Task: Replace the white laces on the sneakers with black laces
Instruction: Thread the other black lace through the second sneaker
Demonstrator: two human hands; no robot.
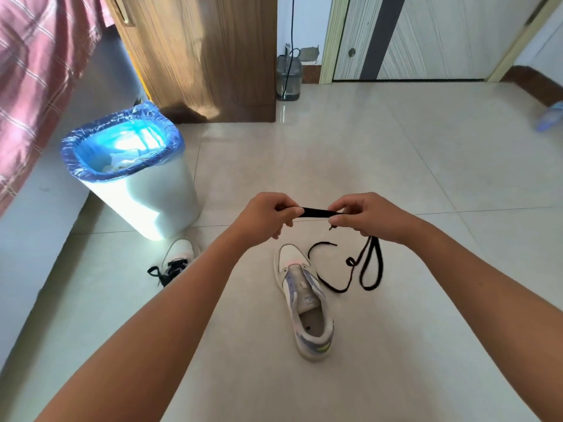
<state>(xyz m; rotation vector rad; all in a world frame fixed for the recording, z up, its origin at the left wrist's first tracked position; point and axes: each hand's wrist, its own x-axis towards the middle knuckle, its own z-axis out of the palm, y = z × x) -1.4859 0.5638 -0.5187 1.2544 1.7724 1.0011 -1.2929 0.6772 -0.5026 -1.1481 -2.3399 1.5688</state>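
Forearms: yours, both bare, reach in from the bottom edge twd the middle of the floor.
Left hand [268, 213]: fingers curled, pinching one end of a short taut stretch of black lace [316, 212].
Right hand [368, 216]: fingers curled, pinching the other end of that stretch; the hands sit close together, level w/ each other, above the floor.
Lace slack: hangs down from your right hand, lies in loops on the tile floor [426, 166] just right of the unlaced sneaker.
Unlaced sneaker [304, 300]: white w/ lilac panels, toe pointing away from you, tongue exposed, eyelets bare, flat on the floor below your hands.
Second sneaker [179, 257]: left of the first, partly hidden behind your left forearm, black lace showing on it; can't tell how far it's threaded.
Bin [134, 175]: white, blue liner over the rim, stands left of the hands, just behind the second sneaker.
Bed edge: far left, pink checked cloth [33, 71] hanging over it.
Background: wood cabinet [207, 56], pale door [441, 38], small grey container [288, 79] w/ a dark cable by the wall.
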